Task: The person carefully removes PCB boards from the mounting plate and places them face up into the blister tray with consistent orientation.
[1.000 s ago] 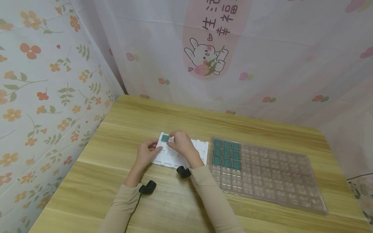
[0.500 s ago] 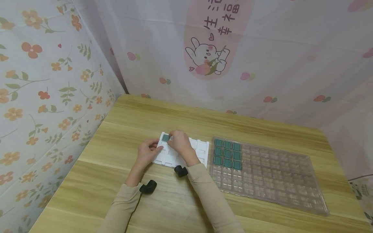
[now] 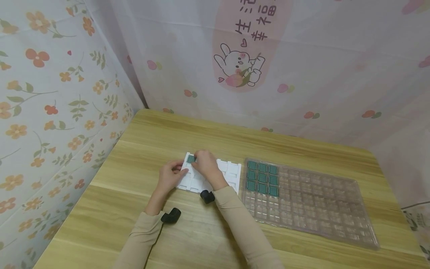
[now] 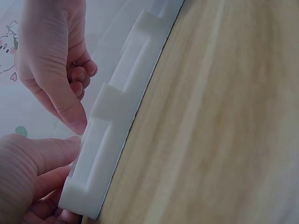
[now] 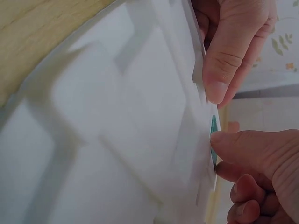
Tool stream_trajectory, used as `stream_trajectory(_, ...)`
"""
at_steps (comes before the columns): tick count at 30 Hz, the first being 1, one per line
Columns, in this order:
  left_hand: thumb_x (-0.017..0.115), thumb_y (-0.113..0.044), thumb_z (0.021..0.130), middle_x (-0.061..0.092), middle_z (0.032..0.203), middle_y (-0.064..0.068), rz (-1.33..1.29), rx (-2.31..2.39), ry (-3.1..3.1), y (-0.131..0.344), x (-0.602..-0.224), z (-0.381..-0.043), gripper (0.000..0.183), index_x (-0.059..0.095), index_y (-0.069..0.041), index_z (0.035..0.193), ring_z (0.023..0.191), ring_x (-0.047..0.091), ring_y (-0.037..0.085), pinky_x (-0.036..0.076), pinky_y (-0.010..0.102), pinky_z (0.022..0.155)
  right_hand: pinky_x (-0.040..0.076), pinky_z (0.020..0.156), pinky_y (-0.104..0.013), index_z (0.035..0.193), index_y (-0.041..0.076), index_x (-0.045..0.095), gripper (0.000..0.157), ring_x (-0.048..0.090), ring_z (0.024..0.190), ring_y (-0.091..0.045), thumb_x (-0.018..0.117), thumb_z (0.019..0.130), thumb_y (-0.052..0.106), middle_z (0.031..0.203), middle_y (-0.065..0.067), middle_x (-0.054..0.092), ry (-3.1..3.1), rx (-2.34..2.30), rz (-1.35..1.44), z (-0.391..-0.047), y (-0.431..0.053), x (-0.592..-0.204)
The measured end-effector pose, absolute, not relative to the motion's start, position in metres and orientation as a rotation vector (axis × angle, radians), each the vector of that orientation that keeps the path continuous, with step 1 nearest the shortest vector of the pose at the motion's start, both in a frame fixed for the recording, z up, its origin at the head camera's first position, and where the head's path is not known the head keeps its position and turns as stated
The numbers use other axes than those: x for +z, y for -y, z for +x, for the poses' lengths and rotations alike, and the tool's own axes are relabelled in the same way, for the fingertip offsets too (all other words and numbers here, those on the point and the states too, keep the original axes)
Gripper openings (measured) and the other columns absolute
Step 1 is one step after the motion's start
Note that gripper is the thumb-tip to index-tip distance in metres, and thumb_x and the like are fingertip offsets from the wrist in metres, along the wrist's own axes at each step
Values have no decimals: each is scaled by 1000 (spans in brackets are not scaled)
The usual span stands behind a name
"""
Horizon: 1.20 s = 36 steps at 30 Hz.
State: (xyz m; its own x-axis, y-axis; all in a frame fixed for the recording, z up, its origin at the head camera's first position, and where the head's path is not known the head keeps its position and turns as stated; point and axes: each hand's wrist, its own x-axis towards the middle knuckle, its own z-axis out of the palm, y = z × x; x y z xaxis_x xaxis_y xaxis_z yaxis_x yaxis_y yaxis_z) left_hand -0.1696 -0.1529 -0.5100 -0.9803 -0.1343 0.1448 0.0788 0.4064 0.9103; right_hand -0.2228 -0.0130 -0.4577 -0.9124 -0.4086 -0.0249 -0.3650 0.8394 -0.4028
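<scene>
My left hand (image 3: 169,175) grips the left edge of a white moulded tray (image 3: 234,172), thumb on its face and the other fingers at the side. A green square chip-like piece (image 3: 190,159) lies in the tray's far left corner compartment. My right hand (image 3: 206,164) reaches across the tray and pinches the right side of this piece, covering part of it. In the right wrist view, the right thumb touches the green piece (image 5: 214,135), seen nearly edge-on; the other fingers curl below. The left wrist view shows the tray's side (image 4: 112,102) between both hands and the table.
Right of the white tray lies a large clear plastic tray (image 3: 322,235) with many pockets. Several green square pieces (image 3: 262,178) fill its far left pockets. Both wrists carry black cameras (image 3: 171,216). Printed curtains (image 3: 184,56) hang behind and left of the wooden table (image 3: 111,209).
My right hand has shifted slightly left and now hides more of the green piece. My left hand and both trays have kept their places.
</scene>
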Motion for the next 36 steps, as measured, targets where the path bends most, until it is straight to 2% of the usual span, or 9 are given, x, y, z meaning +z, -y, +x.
stream_trajectory(7, 72, 2, 76, 65, 88, 21, 37, -1601, 2452, 154, -511, -170, 30, 65, 12, 103, 78, 62, 28, 50, 18, 63, 51, 72, -31, 99, 2, 69, 20, 63, 83, -21, 70, 83, 15, 95, -9, 69, -2902, -589, -543, -225, 17, -458)
stream_trajectory(17, 71, 2, 78, 65, 90, 21, 32, -1617, 2452, 154, -510, -168, 29, 65, 11, 105, 80, 62, 29, 48, 15, 64, 47, 61, -26, 87, 3, 69, 12, 55, 67, -14, 72, 80, 12, 80, -5, 66, -2905, -597, -527, -228, 21, -459)
stream_trajectory(28, 71, 2, 78, 65, 91, 21, 37, -1614, 2467, 154, -511, -169, 30, 64, 11, 106, 81, 62, 29, 49, 16, 64, 44, 58, -26, 83, 3, 67, 11, 50, 64, -14, 73, 78, 12, 75, -3, 62, -2903, -651, -565, -229, 18, -463)
stream_trajectory(36, 71, 2, 78, 64, 93, 21, 50, -1618, 2475, 153, -510, -169, 31, 64, 11, 107, 82, 62, 29, 49, 17, 64, 47, 63, -28, 90, 3, 69, 16, 54, 70, -15, 73, 79, 14, 84, -5, 66, -2919, -623, -584, -229, 16, -463)
